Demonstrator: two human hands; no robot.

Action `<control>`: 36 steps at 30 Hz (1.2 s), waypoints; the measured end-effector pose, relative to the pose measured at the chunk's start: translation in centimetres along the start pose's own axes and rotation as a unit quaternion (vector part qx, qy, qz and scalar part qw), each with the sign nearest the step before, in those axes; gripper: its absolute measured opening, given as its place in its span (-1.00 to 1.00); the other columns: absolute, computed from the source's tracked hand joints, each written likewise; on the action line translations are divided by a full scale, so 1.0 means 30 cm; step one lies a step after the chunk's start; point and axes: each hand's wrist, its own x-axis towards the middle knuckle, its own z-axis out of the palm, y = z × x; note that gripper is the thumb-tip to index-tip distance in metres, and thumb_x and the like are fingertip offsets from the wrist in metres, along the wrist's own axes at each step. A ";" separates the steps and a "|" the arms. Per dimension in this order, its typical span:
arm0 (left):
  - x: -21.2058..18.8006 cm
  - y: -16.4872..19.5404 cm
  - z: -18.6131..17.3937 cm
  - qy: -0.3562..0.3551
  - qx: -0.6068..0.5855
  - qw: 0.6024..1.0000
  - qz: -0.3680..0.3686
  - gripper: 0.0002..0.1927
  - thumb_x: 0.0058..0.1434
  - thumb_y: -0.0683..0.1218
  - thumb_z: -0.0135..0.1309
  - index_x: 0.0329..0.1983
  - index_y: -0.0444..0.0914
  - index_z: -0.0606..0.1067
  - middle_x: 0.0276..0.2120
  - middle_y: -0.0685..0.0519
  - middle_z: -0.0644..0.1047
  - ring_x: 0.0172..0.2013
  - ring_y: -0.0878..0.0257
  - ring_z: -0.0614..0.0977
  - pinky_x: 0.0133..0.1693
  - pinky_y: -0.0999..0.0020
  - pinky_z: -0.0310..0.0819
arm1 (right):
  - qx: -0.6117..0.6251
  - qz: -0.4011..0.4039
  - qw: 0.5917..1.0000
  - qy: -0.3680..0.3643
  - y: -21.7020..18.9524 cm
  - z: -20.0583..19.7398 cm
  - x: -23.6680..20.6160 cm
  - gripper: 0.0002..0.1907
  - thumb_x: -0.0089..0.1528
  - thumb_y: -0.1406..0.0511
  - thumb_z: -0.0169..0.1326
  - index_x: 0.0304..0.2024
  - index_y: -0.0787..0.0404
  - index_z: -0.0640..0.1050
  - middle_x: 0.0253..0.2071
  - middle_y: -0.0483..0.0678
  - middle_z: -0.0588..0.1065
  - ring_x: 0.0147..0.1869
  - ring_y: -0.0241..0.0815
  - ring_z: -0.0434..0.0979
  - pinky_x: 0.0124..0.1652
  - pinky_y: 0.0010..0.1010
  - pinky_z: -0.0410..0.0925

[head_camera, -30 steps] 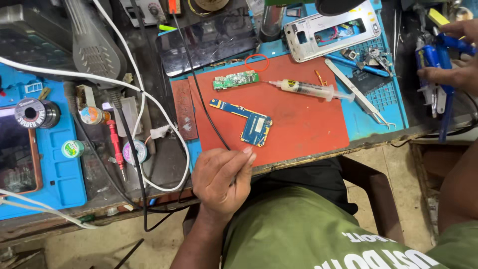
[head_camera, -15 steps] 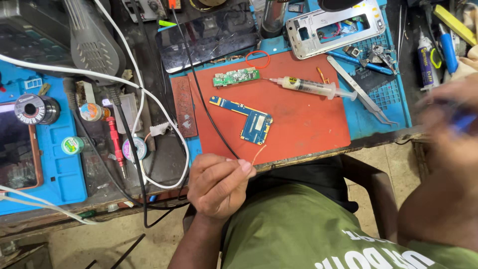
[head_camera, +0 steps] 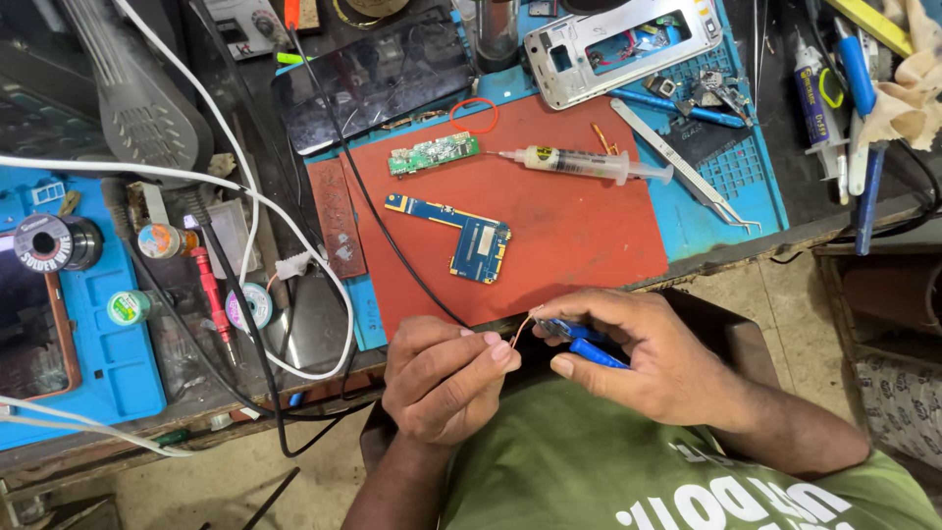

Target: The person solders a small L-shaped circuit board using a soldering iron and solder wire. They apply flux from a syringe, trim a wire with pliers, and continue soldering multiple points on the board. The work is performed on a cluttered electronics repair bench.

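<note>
Just below the tabletop [head_camera: 785, 231] edge, your left hand [head_camera: 446, 378] pinches a thin copper wire [head_camera: 522, 329] that slants up and right toward your right hand [head_camera: 643, 363], which is clamped around blue-handled cutters [head_camera: 579, 344] touching the wire's upper end.

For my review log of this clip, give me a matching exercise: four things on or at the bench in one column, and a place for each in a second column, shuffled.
Things:
1. blue circuit board
2. syringe
3. blue-handled tool
4. thin copper wire

Places:
A. gripped in the right hand
B. pinched by the left hand, its other end at the tool's tip
C. lying flat near the middle of the red mat
D. lying along the red mat's far edge, near the green circuit board

Pairs: 1-C, 2-D, 3-A, 4-B
</note>
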 end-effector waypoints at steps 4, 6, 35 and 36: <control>-0.006 0.000 0.007 0.001 0.006 1.000 0.004 -0.71 0.08 -0.26 0.44 -0.17 -0.18 0.62 -0.29 0.19 0.56 -0.32 0.26 0.54 -0.32 0.38 0.47 | 0.047 0.011 0.999 -0.005 0.016 0.001 -0.003 -0.59 0.22 0.41 0.23 0.13 0.31 0.54 -0.03 -0.04 0.60 0.05 -0.31 0.57 0.07 -0.41 0.46; -0.007 -0.002 0.010 0.001 0.004 1.000 0.006 -0.71 0.07 -0.24 0.44 -0.17 -0.18 0.62 -0.28 0.19 0.56 -0.32 0.26 0.54 -0.32 0.38 0.47 | 0.051 0.012 0.999 -0.003 0.021 0.001 -0.003 -0.60 0.23 0.42 0.23 0.13 0.32 0.54 -0.04 -0.05 0.60 0.03 -0.32 0.57 0.05 -0.42 0.47; 0.003 0.008 0.017 -0.001 -0.013 1.000 0.003 -0.72 0.09 -0.21 0.44 -0.16 -0.19 0.62 -0.32 0.16 0.57 -0.34 0.24 0.54 -0.32 0.38 0.48 | -0.167 -0.098 0.969 0.150 0.001 -0.009 -0.030 -0.74 0.12 0.41 0.30 -0.13 0.26 0.62 -0.24 -0.09 0.65 -0.23 -0.39 0.63 -0.24 -0.55 0.45; 0.002 0.009 0.015 -0.002 -0.014 1.000 0.004 -0.72 0.09 -0.21 0.45 -0.16 -0.19 0.62 -0.32 0.16 0.56 -0.34 0.24 0.55 -0.32 0.38 0.48 | -0.174 -0.115 0.964 0.165 -0.012 -0.024 -0.036 -0.73 0.13 0.41 0.29 -0.12 0.27 0.61 -0.16 -0.06 0.66 -0.14 -0.36 0.66 -0.16 -0.53 0.48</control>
